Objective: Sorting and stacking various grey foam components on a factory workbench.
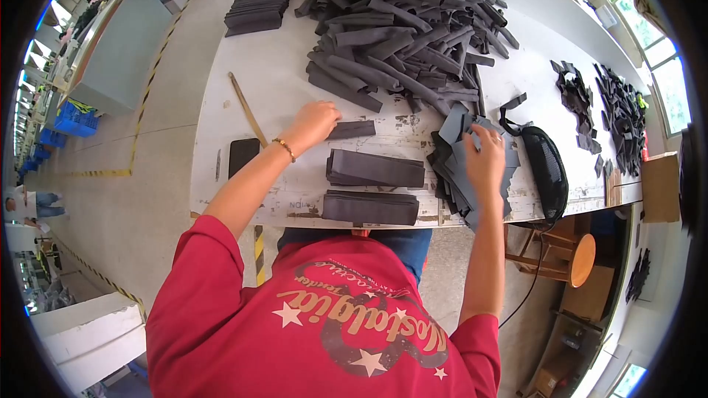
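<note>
The dark strips (398, 44) look like matt cloth; the grey pieces (454, 124) are smooth and matt. The white worktop (276, 74) is smooth, scuffed toward its front; the stool seat (582, 260) is smooth wood, the black case (544, 166) mesh.

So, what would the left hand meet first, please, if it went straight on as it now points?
The left hand would probably meet the big pile of dark strips, though the hand's height is unclear.
</note>
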`<state>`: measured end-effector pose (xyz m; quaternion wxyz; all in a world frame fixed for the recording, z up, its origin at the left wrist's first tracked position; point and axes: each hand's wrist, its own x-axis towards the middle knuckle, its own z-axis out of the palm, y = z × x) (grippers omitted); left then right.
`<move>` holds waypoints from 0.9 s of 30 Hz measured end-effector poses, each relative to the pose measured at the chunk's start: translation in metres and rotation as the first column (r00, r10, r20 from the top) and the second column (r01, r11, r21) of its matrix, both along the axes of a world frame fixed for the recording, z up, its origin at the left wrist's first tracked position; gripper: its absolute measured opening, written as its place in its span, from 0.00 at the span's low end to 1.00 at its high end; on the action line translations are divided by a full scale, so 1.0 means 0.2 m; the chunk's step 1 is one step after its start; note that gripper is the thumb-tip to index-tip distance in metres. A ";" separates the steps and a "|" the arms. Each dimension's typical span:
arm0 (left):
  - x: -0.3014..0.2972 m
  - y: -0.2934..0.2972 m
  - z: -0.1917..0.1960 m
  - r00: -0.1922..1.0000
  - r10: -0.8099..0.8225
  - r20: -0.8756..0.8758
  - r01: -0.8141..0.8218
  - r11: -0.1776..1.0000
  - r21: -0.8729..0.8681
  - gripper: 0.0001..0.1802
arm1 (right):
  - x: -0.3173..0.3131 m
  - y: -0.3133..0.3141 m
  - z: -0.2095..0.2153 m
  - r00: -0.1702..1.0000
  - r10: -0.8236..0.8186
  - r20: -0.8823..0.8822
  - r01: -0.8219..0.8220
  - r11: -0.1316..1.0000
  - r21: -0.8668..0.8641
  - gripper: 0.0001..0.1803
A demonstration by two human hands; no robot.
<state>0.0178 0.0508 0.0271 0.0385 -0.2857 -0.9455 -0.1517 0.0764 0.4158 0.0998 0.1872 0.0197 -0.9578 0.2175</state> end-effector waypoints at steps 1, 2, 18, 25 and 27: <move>0.01 0.01 0.04 0.999 0.022 0.037 -0.022 1.000 0.011 0.03 | -0.04 -0.09 0.00 1.000 -0.002 -0.001 0.002 1.000 -0.002 0.16; 0.02 0.00 0.07 0.996 0.048 0.072 -0.049 0.999 0.019 0.04 | -0.10 -0.18 -0.02 0.996 -0.082 0.037 0.074 0.980 0.183 0.14; 0.18 0.27 0.44 0.605 -0.582 0.542 -0.762 -0.226 0.607 0.14 | -0.05 -0.18 -0.19 0.965 -0.160 0.207 0.261 0.660 -0.705 0.10; 0.28 0.61 0.38 0.528 -0.634 0.565 -0.796 -0.138 0.589 0.19 | 0.30 -0.29 0.03 0.997 -0.039 -0.064 0.009 0.912 -0.410 0.05; 0.31 0.66 0.37 0.520 -0.611 0.597 -0.788 -0.072 0.612 0.19 | 0.39 -0.33 0.06 0.960 0.096 -0.265 -0.120 0.990 -0.078 0.05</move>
